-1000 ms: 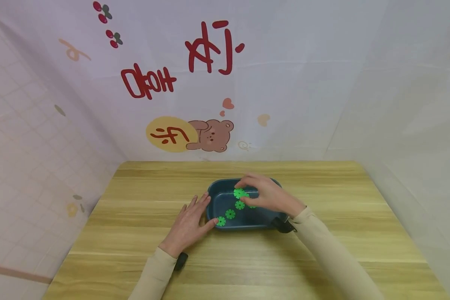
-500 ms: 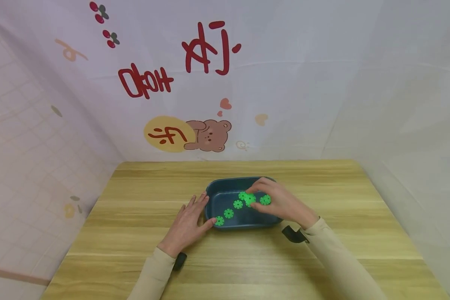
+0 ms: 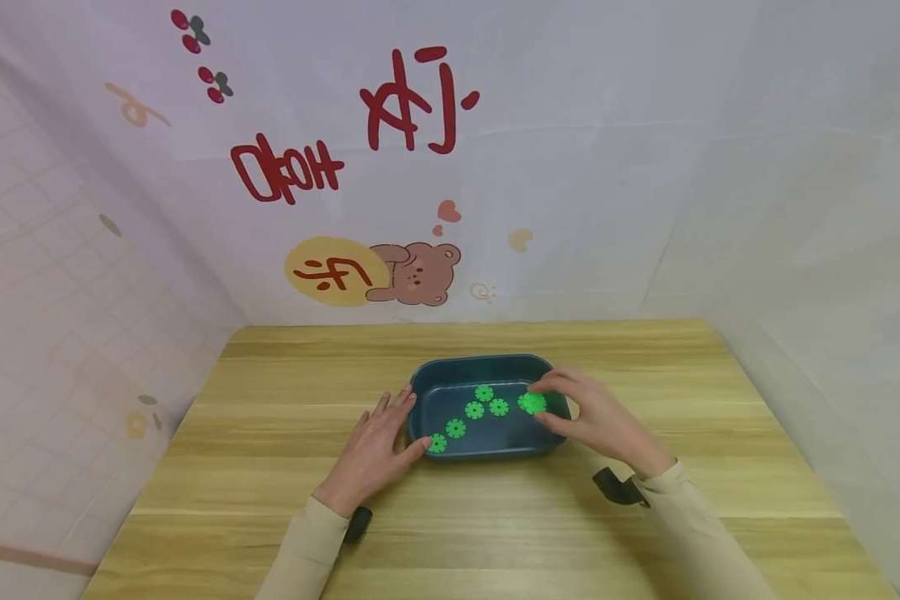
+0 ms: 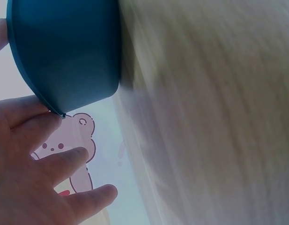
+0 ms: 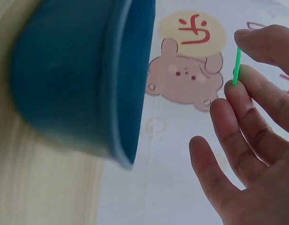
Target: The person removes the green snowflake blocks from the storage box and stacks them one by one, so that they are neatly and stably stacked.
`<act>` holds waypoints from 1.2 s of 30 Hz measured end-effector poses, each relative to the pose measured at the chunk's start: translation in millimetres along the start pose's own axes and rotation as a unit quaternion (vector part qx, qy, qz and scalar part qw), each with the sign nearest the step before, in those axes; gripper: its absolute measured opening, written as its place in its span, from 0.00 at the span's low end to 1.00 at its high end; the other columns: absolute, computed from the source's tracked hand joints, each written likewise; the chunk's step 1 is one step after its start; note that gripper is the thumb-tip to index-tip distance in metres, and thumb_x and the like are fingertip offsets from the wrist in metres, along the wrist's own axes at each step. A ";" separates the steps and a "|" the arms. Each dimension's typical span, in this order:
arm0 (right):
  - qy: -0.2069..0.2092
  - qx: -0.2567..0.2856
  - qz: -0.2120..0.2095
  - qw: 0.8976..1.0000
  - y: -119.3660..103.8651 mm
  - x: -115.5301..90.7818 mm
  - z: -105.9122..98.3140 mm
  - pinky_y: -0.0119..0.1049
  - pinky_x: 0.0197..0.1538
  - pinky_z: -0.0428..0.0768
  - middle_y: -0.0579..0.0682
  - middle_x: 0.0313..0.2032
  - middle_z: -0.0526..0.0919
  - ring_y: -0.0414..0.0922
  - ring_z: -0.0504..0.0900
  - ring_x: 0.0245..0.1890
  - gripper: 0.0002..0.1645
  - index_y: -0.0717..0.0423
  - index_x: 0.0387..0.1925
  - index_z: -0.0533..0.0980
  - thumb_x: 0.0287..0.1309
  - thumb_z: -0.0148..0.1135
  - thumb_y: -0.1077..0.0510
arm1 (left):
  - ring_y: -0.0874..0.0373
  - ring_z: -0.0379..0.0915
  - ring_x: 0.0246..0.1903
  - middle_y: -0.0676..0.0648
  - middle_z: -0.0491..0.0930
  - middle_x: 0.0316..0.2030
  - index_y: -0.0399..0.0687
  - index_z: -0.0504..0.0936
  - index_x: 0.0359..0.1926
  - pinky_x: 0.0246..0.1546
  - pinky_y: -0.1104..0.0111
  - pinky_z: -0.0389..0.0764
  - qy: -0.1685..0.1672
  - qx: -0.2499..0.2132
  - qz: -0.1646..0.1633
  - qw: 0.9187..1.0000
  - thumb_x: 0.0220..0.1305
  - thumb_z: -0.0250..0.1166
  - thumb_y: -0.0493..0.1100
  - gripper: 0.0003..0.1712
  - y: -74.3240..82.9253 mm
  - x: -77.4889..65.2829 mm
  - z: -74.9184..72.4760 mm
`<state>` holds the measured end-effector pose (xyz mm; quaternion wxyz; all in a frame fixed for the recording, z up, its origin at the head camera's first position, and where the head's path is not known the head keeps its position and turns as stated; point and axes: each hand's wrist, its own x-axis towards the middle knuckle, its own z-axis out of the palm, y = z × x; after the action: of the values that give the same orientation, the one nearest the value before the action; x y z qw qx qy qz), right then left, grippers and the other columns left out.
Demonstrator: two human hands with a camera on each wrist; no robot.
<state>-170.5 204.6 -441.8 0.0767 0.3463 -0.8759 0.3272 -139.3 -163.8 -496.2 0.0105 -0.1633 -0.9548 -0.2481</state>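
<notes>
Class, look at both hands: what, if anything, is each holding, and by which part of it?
The right hand pinches a green disc by opposite edges. The left hand grips nothing, only touching the rim of the tray.

The right grip point(image 3: 596, 417) has shifted rightward to the end of the blue tub point(image 3: 442, 407), now pinching a green notched disc point(image 3: 537, 404). A second disc point(image 3: 498, 407) now lies loose where it pinched before.

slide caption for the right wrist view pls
Right hand pinching a thin, round green plastic disc, seen edge-on, above a rounded blue plastic tub.
</notes>
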 end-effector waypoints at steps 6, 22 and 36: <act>0.024 -0.016 0.017 0.999 10.7 -16.9 -3.5 0.47 0.55 0.83 0.38 0.51 0.82 0.42 0.82 0.52 0.21 0.51 0.53 0.84 0.58 0.78 0.57 | 0.42 0.49 0.79 0.47 0.57 0.79 0.44 0.65 0.78 0.73 0.36 0.54 0.004 0.001 0.003 1.000 0.71 0.62 0.67 0.47 -1.1 0.0 2.2; 0.045 -0.037 0.050 0.997 41.1 -58.1 -10.5 0.43 0.51 0.83 0.38 0.49 0.82 0.42 0.82 0.48 0.22 0.47 0.51 0.84 0.55 0.78 0.64 | 0.42 0.47 0.79 0.48 0.56 0.80 0.44 0.64 0.79 0.74 0.36 0.53 0.002 -0.004 -0.001 1.000 0.70 0.63 0.66 0.47 -0.8 -2.0 3.2; 0.015 -0.051 0.057 0.997 69.6 -74.9 -10.8 0.44 0.51 0.84 0.40 0.46 0.83 0.42 0.83 0.48 0.20 0.51 0.48 0.85 0.53 0.79 0.65 | 0.40 0.49 0.78 0.46 0.58 0.79 0.43 0.65 0.78 0.73 0.36 0.55 0.004 0.003 -0.001 1.000 0.70 0.63 0.66 0.46 -0.1 -0.8 2.4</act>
<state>-161.1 291.0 -496.7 0.0886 0.2869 -0.9085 0.2905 -138.5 -163.0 -498.5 0.0148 -0.1608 -0.9557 -0.2460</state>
